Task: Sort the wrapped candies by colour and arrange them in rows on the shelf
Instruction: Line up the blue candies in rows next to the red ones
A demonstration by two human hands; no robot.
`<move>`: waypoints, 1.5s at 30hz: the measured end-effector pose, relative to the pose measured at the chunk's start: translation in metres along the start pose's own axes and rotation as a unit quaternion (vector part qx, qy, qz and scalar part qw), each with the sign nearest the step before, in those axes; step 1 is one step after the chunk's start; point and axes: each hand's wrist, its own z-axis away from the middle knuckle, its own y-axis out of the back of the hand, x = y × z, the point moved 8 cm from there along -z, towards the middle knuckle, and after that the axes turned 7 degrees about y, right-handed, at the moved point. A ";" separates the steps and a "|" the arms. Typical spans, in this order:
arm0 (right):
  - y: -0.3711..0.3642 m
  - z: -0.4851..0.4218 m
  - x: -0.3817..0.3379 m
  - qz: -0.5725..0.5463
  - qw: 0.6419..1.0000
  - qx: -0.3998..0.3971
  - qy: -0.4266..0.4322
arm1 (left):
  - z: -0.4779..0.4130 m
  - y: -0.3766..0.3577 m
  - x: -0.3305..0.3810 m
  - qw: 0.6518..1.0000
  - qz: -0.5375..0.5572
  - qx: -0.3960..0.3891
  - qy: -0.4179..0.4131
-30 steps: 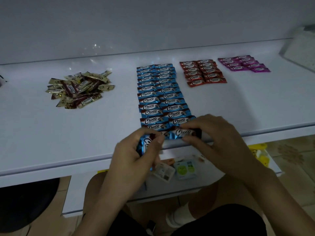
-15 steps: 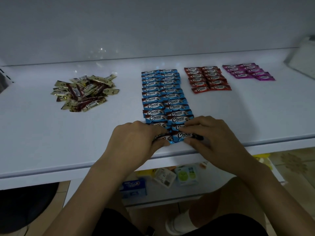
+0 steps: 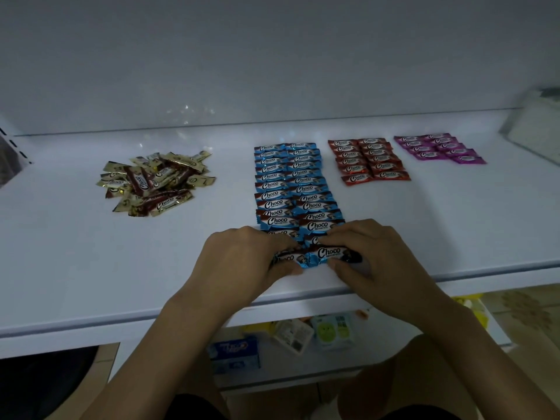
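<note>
Two columns of blue Choco candies (image 3: pixel 295 183) run down the middle of the white shelf (image 3: pixel 75 262). At their near end lie two more blue candies side by side. My left hand (image 3: pixel 242 259) pinches the left one (image 3: pixel 286 258) and my right hand (image 3: pixel 372 259) pinches the right one (image 3: pixel 328 253), both on the shelf surface near the front edge. Red candies (image 3: pixel 371 160) form two short columns to the right, and purple candies (image 3: pixel 439 147) lie further right. A loose pile of gold and brown candies (image 3: pixel 154 183) sits at the left.
A white box-like object (image 3: pixel 536 125) stands at the far right of the shelf. Below the shelf's front edge, a lower shelf holds small packets (image 3: pixel 333 331) and a blue box (image 3: pixel 235 353). A slotted upright (image 3: pixel 12 144) shows at the far left.
My left hand, which held a blue candy raised at the shelf edge, has lowered it onto the shelf beside the one under my right hand. Both hands now sit at the rows' near end.
</note>
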 end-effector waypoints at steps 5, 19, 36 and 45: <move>0.001 0.002 -0.003 -0.006 1.000 0.014 0.006 | 0.005 0.006 0.002 1.000 0.005 0.015 -0.007; 0.011 -0.001 -0.054 -0.168 0.972 0.142 -0.085 | 0.011 0.009 0.000 0.709 0.631 0.023 0.314; -0.011 -0.018 -0.077 -0.277 0.941 0.128 -0.144 | 0.029 0.010 0.022 0.385 0.892 0.002 0.238; -0.010 -0.015 -0.076 -0.436 0.875 0.114 -0.178 | 0.032 0.004 0.027 0.414 0.874 -0.011 0.255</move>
